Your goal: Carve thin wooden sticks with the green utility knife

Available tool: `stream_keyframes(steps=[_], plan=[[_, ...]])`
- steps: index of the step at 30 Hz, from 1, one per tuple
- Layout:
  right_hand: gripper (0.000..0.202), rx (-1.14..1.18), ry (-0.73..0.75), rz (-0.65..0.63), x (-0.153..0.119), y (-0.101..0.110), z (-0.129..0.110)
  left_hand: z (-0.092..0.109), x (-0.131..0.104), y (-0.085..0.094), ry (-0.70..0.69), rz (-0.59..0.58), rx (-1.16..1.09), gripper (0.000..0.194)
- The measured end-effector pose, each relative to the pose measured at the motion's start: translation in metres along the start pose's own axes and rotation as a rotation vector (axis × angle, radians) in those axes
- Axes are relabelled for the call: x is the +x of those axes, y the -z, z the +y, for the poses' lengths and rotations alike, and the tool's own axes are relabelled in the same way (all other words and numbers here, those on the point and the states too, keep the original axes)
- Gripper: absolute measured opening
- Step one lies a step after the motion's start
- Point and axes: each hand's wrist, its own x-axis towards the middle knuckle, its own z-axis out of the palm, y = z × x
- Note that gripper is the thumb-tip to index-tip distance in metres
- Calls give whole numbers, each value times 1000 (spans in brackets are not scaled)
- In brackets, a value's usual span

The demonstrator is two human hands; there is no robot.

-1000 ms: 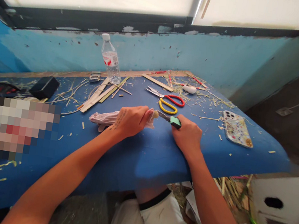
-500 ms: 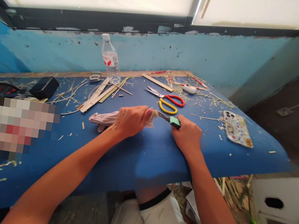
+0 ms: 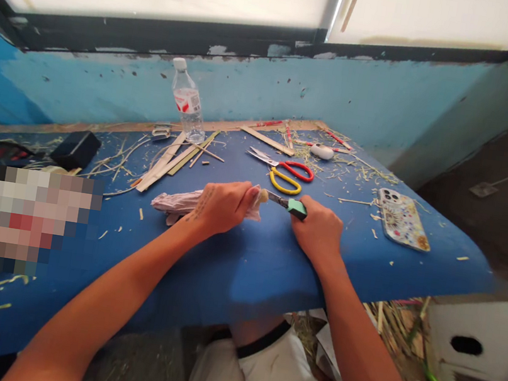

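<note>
My left hand (image 3: 227, 205) is wrapped round a bundle of pinkish striped cloth (image 3: 178, 201), which sticks out on both sides of the fist. A small pale tip (image 3: 263, 196) shows at the bundle's right end. My right hand (image 3: 320, 227) grips a knife with a green and black handle (image 3: 297, 209); its blade points left and reaches the pale tip or lies just beside it. Beyond the hands, scissors with one red and one yellow handle (image 3: 285, 187) lie open on the blue table (image 3: 271, 269).
Flat wooden strips (image 3: 163, 161) and a water bottle (image 3: 188, 104) stand or lie at the back left. A white mouse-like object (image 3: 322, 152) is among shavings at the back. A phone (image 3: 403, 219) lies right, a black box (image 3: 76, 149) left.
The blade has shifted very slightly at the pale tip, and the cloth end has moved a little. Both hands keep their holds.
</note>
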Motion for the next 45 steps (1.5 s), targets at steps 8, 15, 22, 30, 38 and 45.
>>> stream_keyframes(steps=[8,15,22,30,38,45], plan=[[40,112,-22,129,-3,3,1,-1,-2,1,-107,-23,-89,55],[41,163,204,57,-6,1,4,1,-5,3,-140,-8,-225,54],[36,226,280,12,-7,0,6,4,-5,7,-186,-70,-334,56],[30,258,326,-13,-8,0,7,6,-9,5,-227,-107,-359,54],[11,111,99,73,-4,-6,-2,3,3,1,-164,-31,-317,54],[13,42,21,49,-4,0,-9,1,8,-4,-146,-1,-261,57]])
